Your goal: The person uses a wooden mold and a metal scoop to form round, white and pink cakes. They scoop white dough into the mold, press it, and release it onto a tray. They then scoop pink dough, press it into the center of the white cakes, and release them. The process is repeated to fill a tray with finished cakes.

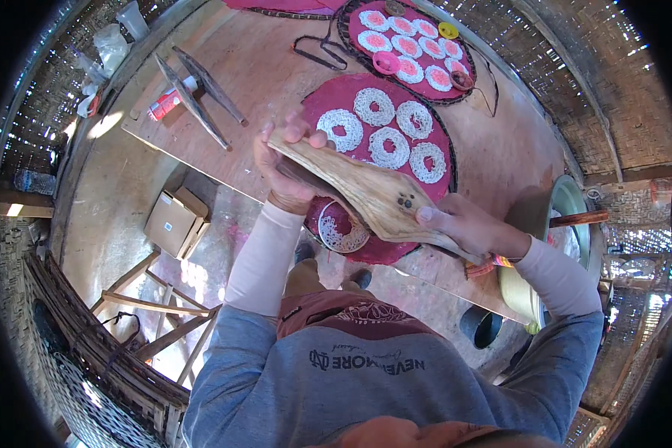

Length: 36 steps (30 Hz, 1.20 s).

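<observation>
My left hand and my right hand hold a long carved wooden piece between them, one at each end. It is pale, grained wood, wider toward the right, with a small cluster of dark holes or studs near my right thumb. The left fingers curl over its far end and are slightly blurred. Beneath it lies a round maroon cloth bearing several white lacy rings. Close below the wood, a round mould with white strands in it is partly covered by the piece.
Another round maroon tray with pink-centred white rings and small bowls stands farther back. Two wooden sticks and a red can lie at left. A large pale green tub stands right, a cardboard box below the table's left edge.
</observation>
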{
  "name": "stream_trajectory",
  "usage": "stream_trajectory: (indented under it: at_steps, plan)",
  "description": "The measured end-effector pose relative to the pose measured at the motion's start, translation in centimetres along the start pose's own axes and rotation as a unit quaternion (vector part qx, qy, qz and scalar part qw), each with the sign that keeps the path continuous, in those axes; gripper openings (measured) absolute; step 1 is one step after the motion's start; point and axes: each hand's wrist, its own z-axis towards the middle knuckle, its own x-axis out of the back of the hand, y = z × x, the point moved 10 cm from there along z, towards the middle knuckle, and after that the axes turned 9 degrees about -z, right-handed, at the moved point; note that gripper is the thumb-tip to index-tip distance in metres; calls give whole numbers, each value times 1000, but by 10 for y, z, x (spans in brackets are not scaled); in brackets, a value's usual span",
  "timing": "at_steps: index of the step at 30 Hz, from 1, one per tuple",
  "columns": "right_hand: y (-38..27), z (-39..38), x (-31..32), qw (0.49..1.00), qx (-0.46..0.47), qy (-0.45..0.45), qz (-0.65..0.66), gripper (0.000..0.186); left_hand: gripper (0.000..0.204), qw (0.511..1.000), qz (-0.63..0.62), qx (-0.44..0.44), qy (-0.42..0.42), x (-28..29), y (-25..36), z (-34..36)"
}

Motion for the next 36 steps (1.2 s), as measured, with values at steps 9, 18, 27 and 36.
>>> stream_trajectory:
  at_steps: [9, 18, 27, 36]
  plan:
    - [-29, 14, -24, 999, 14, -15, 45, 75, 34, 988, 111, -96, 43, -10, 51, -19]
    - [-2, -7, 1, 1000, 5, 14, 6, 70, 60, 993, 85, 29, 82, 16, 0, -18]
    - [-58, -15, 1, 932, 138, -37, 334, 53, 64, 521, 849, 80, -39, -53, -51, -11]
    - [-41, 37, -66, 889, 328, 219, -234, 82, 36, 528, 819, -136, 178, -74, 20, -44]
